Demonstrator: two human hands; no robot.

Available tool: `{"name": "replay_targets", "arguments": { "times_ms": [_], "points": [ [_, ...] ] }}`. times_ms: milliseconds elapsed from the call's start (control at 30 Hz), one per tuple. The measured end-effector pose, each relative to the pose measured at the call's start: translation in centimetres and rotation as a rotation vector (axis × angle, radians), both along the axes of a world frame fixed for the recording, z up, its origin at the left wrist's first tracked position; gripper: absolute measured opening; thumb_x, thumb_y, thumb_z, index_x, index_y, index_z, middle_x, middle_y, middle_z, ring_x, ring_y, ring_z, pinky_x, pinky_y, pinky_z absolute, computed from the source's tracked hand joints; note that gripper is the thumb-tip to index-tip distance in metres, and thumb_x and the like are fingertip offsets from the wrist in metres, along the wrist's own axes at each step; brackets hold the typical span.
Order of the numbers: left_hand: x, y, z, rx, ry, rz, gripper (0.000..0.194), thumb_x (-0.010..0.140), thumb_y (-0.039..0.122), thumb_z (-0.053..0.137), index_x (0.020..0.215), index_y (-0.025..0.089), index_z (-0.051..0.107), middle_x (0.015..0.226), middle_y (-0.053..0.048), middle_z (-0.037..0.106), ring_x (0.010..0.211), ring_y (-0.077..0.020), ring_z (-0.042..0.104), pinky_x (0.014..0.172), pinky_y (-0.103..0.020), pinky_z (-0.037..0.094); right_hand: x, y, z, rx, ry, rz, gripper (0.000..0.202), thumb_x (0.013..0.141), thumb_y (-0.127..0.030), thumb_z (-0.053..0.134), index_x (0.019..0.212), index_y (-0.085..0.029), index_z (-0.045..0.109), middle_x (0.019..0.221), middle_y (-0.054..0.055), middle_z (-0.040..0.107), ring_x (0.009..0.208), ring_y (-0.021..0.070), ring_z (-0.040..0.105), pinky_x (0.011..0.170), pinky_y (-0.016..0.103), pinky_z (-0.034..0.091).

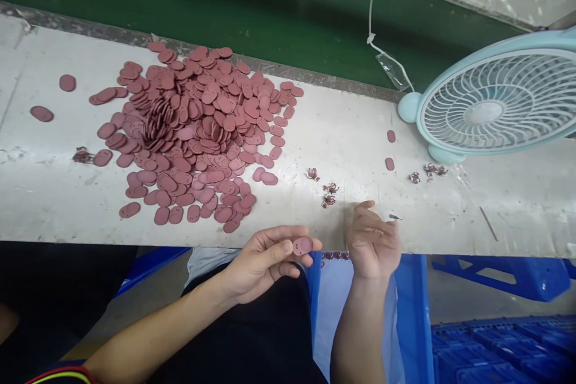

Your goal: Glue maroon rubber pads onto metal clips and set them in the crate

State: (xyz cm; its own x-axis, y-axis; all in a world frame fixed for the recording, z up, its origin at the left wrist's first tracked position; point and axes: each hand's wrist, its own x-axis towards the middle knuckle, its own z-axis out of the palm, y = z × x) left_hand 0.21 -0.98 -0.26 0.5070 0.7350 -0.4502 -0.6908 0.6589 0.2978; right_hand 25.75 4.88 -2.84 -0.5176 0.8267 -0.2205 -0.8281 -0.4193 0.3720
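Note:
My left hand (265,258) is closed near the front edge of the white table (342,132), with a pink oval piece (302,245) pinched between thumb and fingers. To its right, my right hand (374,240) has curled fingers over the table edge. A small dark-tipped thing (395,217) sticks out beside its fingers, too small to name. Just beyond the hands lie several small dark and shiny parts (330,188). A large heap of pink oval pieces (211,114) covers the table on the left.
A light blue fan (483,113) stands at the right, with a white cord (371,6) beside it. Two loose ovals (389,163) and more small parts (435,170) lie near it. A green surface (270,12) runs behind the table. Blue crates (504,348) are below right.

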Motion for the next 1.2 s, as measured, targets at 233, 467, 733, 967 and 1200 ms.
{"name": "replay_targets", "arguments": {
  "times_ms": [233,467,733,967,1200],
  "points": [
    [-1.4,0.3,-0.3,-0.073,0.126,0.086,0.027,0.09,0.023,0.075,0.116,0.017,0.077,0.119,-0.014,0.078,0.09,-0.0134,0.077,0.075,-0.015,0.061,-1.0,-1.5,0.1,0.093,-0.218,-0.26,0.031,0.093,-0.035,0.064,0.118,-0.019,0.058,0.07,-0.005,0.049,0.057,0.0111,0.059,0.038,0.017,0.052],
    [-2.9,0.3,-0.4,-0.07,0.18,0.134,0.03,0.089,0.014,0.073,0.119,0.017,0.076,0.126,-0.013,0.076,0.091,-0.0128,0.076,0.08,-0.016,0.061,-6.7,-1.7,1.6,0.464,-2.128,-0.324,0.014,0.095,-0.029,0.063,0.105,-0.026,0.072,0.098,0.004,0.067,0.092,0.0197,0.068,0.077,0.035,0.061],
    [-3.3,0.3,-0.1,-0.08,0.178,0.1,0.03,0.086,0.016,0.077,0.116,0.016,0.077,0.121,-0.014,0.078,0.086,-0.0129,0.076,0.077,-0.017,0.062,-5.3,2.6,0.8,0.921,-2.831,0.125,0.027,0.099,-0.027,0.052,0.109,-0.018,0.074,0.106,0.011,0.067,0.096,0.0239,0.066,0.086,0.041,0.056],
    [-3.1,-0.1,-0.1,-0.057,0.186,0.051,0.03,0.086,0.018,0.077,0.116,0.016,0.078,0.122,-0.015,0.077,0.087,-0.0144,0.076,0.078,-0.018,0.061,-6.8,2.9,1.8,0.965,-2.836,0.378,0.017,0.088,-0.021,0.061,0.097,-0.018,0.075,0.089,0.008,0.071,0.079,0.0227,0.067,0.078,0.037,0.052],
    [-2.9,0.0,0.2,0.083,0.245,0.02,0.029,0.087,0.023,0.077,0.116,0.019,0.076,0.12,-0.015,0.078,0.095,-0.0206,0.076,0.067,-0.02,0.061,-7.3,1.7,3.7,0.742,-2.753,0.095,0.016,0.091,-0.024,0.061,0.098,-0.02,0.075,0.094,0.007,0.074,0.085,0.0224,0.069,0.08,0.038,0.055]
  ]
}}
